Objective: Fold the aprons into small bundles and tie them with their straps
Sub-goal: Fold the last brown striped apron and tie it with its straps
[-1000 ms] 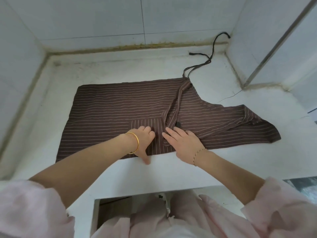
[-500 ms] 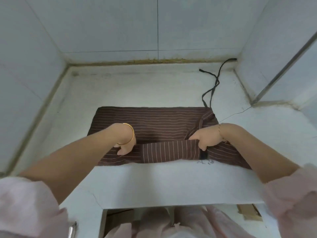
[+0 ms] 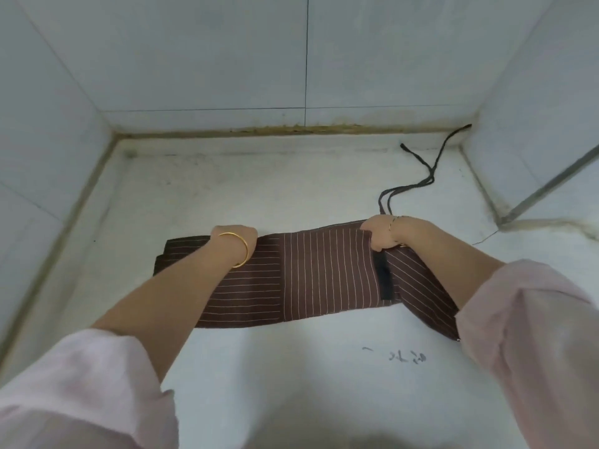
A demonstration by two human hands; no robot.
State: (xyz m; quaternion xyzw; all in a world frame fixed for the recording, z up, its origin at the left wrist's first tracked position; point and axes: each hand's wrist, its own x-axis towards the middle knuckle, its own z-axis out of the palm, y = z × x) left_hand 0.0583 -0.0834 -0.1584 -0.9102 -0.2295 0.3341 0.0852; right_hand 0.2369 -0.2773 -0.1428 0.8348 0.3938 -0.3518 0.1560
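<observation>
Apron [image 3: 311, 277] mid-counter [image 3: 259, 189], folded into long band. Left hand [image 3: 233, 236], right hand [image 3: 379, 234] both grip its far edge, fingers curled. Straps [image 3: 421, 183] loose far right. Remaining: fold to bundle, tie.

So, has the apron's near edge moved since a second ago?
Yes. The near edge of the apron has shifted away from the handwritten marks, toward the back wall.

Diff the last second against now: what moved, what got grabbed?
Both hands took the near edge of the brown striped apron and folded it toward the wall; it went from spread flat to a narrow band. The right hand grips its far edge; the left hand is there too, fingers hidden. The straps still trail far right.
</observation>
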